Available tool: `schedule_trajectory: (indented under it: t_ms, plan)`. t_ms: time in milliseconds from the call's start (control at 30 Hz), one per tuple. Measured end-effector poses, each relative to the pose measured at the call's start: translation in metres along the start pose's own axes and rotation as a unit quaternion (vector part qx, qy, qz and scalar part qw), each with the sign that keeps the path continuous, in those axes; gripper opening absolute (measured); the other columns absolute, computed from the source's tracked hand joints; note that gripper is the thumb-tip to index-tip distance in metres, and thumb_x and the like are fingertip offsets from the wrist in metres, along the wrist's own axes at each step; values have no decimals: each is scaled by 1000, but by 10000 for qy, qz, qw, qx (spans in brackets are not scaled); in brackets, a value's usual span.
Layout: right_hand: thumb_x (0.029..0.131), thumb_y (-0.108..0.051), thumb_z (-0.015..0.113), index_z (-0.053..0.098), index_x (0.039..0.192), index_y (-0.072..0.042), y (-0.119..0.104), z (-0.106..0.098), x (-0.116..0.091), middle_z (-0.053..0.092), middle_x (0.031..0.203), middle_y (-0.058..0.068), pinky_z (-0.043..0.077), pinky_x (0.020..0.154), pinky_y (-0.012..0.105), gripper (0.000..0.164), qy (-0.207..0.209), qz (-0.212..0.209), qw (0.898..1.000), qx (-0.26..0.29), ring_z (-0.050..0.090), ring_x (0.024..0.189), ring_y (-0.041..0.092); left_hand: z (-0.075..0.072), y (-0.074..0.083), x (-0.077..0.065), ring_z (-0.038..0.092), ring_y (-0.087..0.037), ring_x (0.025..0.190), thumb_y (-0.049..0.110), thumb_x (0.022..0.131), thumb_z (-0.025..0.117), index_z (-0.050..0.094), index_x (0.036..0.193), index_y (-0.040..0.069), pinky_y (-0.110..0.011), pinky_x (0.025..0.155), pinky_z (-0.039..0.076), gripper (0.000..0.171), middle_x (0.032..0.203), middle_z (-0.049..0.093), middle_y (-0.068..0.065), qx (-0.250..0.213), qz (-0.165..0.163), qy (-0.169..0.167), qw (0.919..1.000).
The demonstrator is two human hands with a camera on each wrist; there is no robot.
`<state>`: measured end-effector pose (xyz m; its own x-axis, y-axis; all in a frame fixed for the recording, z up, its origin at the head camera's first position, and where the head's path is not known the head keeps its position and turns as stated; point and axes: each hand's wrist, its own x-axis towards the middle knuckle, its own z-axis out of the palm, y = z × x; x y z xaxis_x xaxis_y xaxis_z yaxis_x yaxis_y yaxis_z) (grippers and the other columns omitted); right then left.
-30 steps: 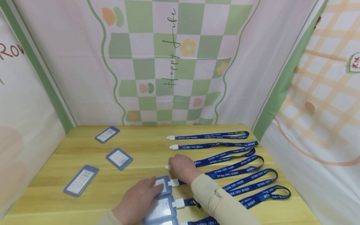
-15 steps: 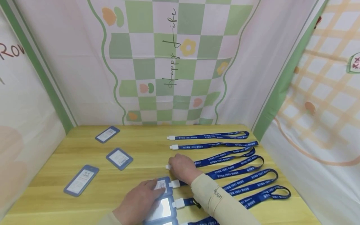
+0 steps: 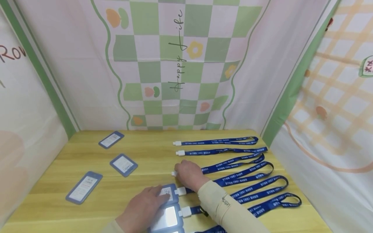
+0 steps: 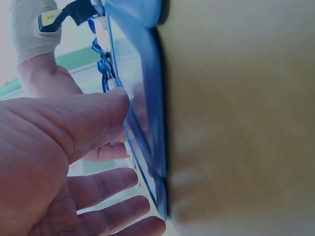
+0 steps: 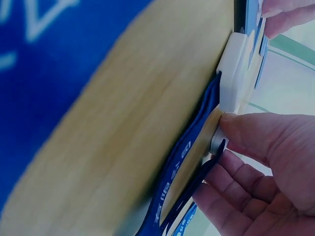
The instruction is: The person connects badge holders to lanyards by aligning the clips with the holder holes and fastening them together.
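My left hand (image 3: 142,207) rests over the edges of two blue-framed badge holders, the upper one (image 3: 173,188) and the one below it (image 3: 170,217), its fingers fairly straight. In the left wrist view the thumb (image 4: 106,105) touches a holder's edge and the fingers are spread. My right hand (image 3: 190,173) pinches the white clip (image 5: 216,141) of a blue lanyard (image 3: 224,166) between thumb and fingers. Just below, another white clip (image 3: 181,191) joins the upper holder to its own lanyard, partly hidden under my right wrist.
Three loose badge holders lie at left: one at the back (image 3: 111,139), a tilted one (image 3: 123,165) and a nearer one (image 3: 84,187). Several blue lanyards stretch rightward, the farthest lanyard (image 3: 218,141) near the back edge. A printed curtain (image 3: 189,81) rises behind the wooden table (image 3: 145,145).
The upper badge holder has shifted very slightly downward under my left hand, and the left thumb and fingers have moved slightly. My right hand stays on the lanyard clip.
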<state>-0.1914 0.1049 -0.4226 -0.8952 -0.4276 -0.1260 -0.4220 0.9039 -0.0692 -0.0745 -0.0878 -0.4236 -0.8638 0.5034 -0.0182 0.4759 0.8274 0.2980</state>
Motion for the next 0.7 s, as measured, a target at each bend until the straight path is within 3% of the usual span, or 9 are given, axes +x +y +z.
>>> schedule_trajectory:
  t_ms: [233,333,467,567,700]
  plan:
    - [99,-22,67,74,98,-16,0,1,0,64,82,1,56,63,28,9,52,-47,10000,3,58,70,13,-9,-12,-1,64,-41,124,27,96,73,67,137,22,-59,99,58,42,142,63,-22,62,68,603,9981]
    - [100,-22,67,74,99,-16,0,0,-1,64,83,0,56,64,28,9,38,-17,10000,52,57,71,12,-14,-20,-1,63,-41,126,25,96,74,67,138,20,-59,102,56,44,143,62,-22,-1,-130,774,9969]
    - [100,-22,67,75,100,-16,0,0,-1,64,83,0,56,65,28,9,29,12,9999,101,57,71,12,-21,-34,3,63,-42,127,22,91,79,68,136,16,-60,105,54,47,142,62,-22,110,-203,958,9951]
    - [99,-22,68,75,99,-16,-1,0,-2,64,83,-1,56,65,28,9,47,-4,9999,115,58,72,12,-25,-49,5,64,-44,124,21,89,81,67,136,11,-61,103,55,50,139,64,-25,325,-66,1161,9927]
    - [99,-22,68,75,100,-16,-1,0,-2,64,83,-1,57,66,28,9,63,-14,10000,65,58,72,12,-29,-67,7,63,-47,124,22,92,77,63,141,7,-63,104,54,53,142,60,-28,315,-294,1159,9923]
